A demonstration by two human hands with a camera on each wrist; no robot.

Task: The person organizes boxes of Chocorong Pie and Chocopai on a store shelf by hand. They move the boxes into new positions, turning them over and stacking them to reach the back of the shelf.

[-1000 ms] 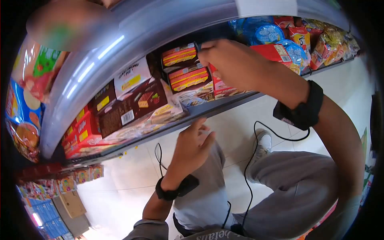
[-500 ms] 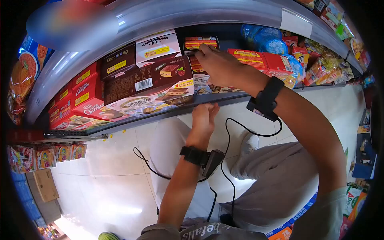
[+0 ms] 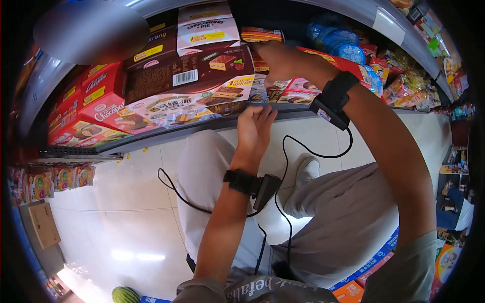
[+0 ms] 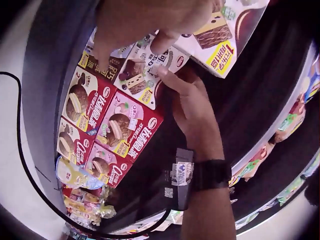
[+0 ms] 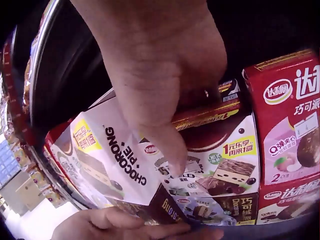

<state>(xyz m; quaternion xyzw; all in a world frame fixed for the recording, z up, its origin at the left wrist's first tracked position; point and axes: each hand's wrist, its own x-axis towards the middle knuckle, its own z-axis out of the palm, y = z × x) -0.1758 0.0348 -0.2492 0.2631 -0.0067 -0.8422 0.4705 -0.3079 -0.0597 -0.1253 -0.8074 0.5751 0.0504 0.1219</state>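
Note:
My right hand (image 3: 285, 63) reaches onto the shelf and grips a small white snack-pie box (image 5: 235, 160) at its upper edge. Its thumb lies on the box front in the right wrist view, with the other fingers hidden behind. Beside that box, to the left, a large brown box (image 3: 194, 76) lies below a white Chocorong Pie box (image 3: 209, 33). My left hand (image 3: 252, 131) is held in front of the shelf lip, fingers loosely extended, close to the brown box's lower corner. Nothing shows in its grasp.
Red pie boxes (image 4: 127, 122) stand right of the gripped box, with blue-lidded tubs (image 3: 348, 50) beyond. More red Chocopie boxes (image 3: 103, 96) fill the left end. A curved shelf edge (image 3: 394, 25) hangs above; a black cable (image 3: 316, 156) runs from the right wrist.
The view has shifted, so the shelf's left boxes show larger. My left hand has come up nearer the shelf lip. My right hand stays at the small boxes, its wrist turned slightly.

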